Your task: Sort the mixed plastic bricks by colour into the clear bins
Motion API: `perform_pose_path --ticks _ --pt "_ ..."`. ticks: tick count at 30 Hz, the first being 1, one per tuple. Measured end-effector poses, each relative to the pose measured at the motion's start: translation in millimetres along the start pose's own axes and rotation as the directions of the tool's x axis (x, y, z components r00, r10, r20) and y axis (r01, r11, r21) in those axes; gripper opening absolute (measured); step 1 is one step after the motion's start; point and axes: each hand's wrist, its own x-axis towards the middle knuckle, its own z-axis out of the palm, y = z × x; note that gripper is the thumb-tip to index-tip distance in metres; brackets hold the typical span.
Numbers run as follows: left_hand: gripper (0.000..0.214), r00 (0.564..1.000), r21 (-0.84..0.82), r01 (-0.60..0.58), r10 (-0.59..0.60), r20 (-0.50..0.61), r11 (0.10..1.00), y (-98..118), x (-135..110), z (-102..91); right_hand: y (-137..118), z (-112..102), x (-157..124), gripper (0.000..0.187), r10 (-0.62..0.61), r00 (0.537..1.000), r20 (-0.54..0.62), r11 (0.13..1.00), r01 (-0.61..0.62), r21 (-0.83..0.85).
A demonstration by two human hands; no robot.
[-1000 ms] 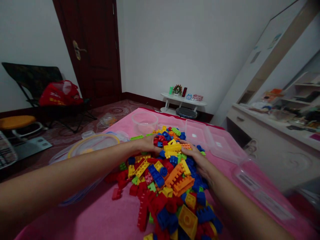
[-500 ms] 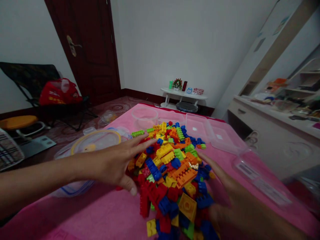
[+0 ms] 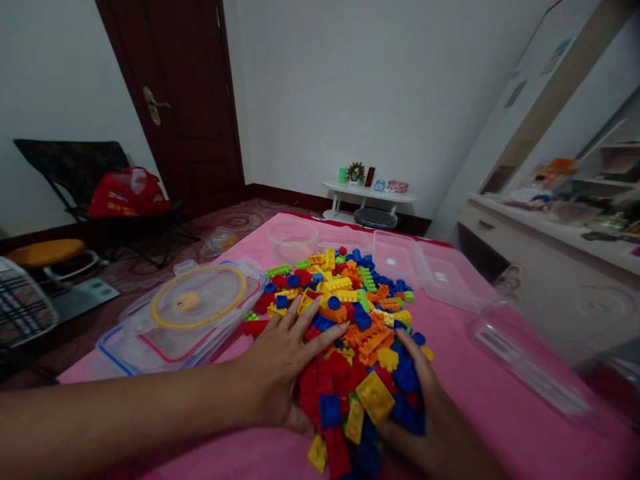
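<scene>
A heap of toy building bricks (image 3: pixel 367 327) in red, blue, yellow, orange and green spreads down the middle of the pink tablecloth (image 3: pixel 210 447). My left hand (image 3: pixel 277 363) rests against the heap's left side, fingers spread over the bricks and thumb near the cloth. At the right side, my right hand (image 3: pixel 433 407) curves around the near bricks with thumb and fingers apart. Between the two hands lie a square yellow brick (image 3: pixel 375 398) and a blue brick (image 3: pixel 331 411). Neither hand grips a single brick that I can make out.
Clear plastic lids (image 3: pixel 193 303) with coloured seals are stacked at the left. A round clear bowl (image 3: pixel 293 241) and clear boxes (image 3: pixel 450 275) line the far side. A clear container (image 3: pixel 530 367) lies at the right. Beyond stand a chair (image 3: pixel 70 167) and a white cabinet (image 3: pixel 540 267).
My left hand has moved right and nearer to me, onto the bricks. My right hand has moved slightly inward. Bricks on the near side have shifted, and the lids are now more exposed.
</scene>
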Motion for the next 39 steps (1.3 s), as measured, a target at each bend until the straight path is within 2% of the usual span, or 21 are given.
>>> perform_pose_path --ticks 4,8,11,13,15,18,19,21,23,24,26,27,28,30,32,34,39 --pt "0.112 0.997 -0.001 -0.019 0.019 -0.075 1.0 3 22 -3.2 1 8 29 0.091 0.125 0.989 -0.085 0.987 -0.114 0.116" --pt "0.108 0.991 -0.004 -0.027 0.026 -0.133 1.0 4 46 -9.3 -5 11 57 0.085 0.198 0.964 -0.179 0.94 -0.135 0.313" --pt "0.099 0.979 -0.054 -0.004 -0.007 -0.203 0.999 -1 67 -17.8 -25 4 79 0.08 0.225 0.963 -0.146 0.871 -0.132 0.472" --pt "0.088 0.967 -0.121 -0.003 -0.028 -0.252 0.993 -10 83 -26.6 -39 -5 94 0.076 0.191 0.974 -0.119 0.867 -0.111 0.487" --pt "0.083 0.967 -0.21 -0.046 -0.009 -0.254 0.977 -22 97 -38.8 -49 -17 107 0.075 0.122 0.987 -0.107 0.912 -0.069 0.405" --pt "0.073 0.975 -0.277 -0.101 0.039 -0.22 0.956 -41 107 -61.8 -56 -29 110 0.08 -0.019 0.996 -0.092 0.995 0.027 0.093" --pt "0.067 0.979 -0.284 -0.093 0.035 -0.202 0.954 -47 106 -69.3 -57 -31 105 0.08 -0.084 0.992 -0.094 0.996 0.08 -0.039" --pt "0.056 0.986 -0.295 -0.054 0.004 -0.169 0.954 -55 95 -81.4 -59 -30 86 0.08 -0.239 0.968 -0.075 0.941 0.212 -0.263" --pt "0.05 0.989 -0.283 -0.026 -0.016 -0.146 0.959 -58 75 -87.1 -59 -23 59 0.078 -0.43 0.902 0.044 0.835 0.416 -0.359" --pt "0.046 0.991 -0.274 -0.027 -0.01 -0.133 0.961 -58 63 -87.4 -59 -19 46 0.074 -0.53 0.837 0.135 0.763 0.54 -0.355" --pt "0.037 0.996 -0.28 -0.087 0.073 -0.059 0.956 -53 37 -83.3 -55 -11 25 0.061 -0.68 0.665 0.308 0.599 0.747 -0.289" --pt "0.032 0.99 -0.294 -0.133 0.141 0.005 0.946 -49 25 -79.6 -53 -9 18 0.054 -0.72 0.583 0.376 0.527 0.812 -0.251" --pt "0.028 0.973 -0.31 -0.192 0.222 0.067 0.931 -45 13 -75.3 -50 -7 14 0.05 -0.74 0.524 0.423 0.476 0.851 -0.221" --pt "0.029 0.935 -0.306 -0.27 0.325 0.144 0.913 -36 -6 -65.9 -44 -9 12 0.043 -0.734 0.479 0.481 0.445 0.875 -0.191" --pt "0.044 0.938 -0.22 -0.281 0.316 0.144 0.934 -29 -19 -55.8 -41 -15 16 0.04 -0.692 0.487 0.533 0.464 0.866 -0.188" --pt "0.061 0.953 -0.126 -0.269 0.283 0.109 0.955 -25 -24 -44.9 -40 -19 21 0.041 -0.646 0.52 0.559 0.489 0.844 -0.221" --pt "0.071 0.964 -0.031 -0.266 0.266 0.016 0.964 -28 -10 -14.3 -46 -11 42 0.034 -0.6 0.631 0.492 0.539 0.773 -0.333"
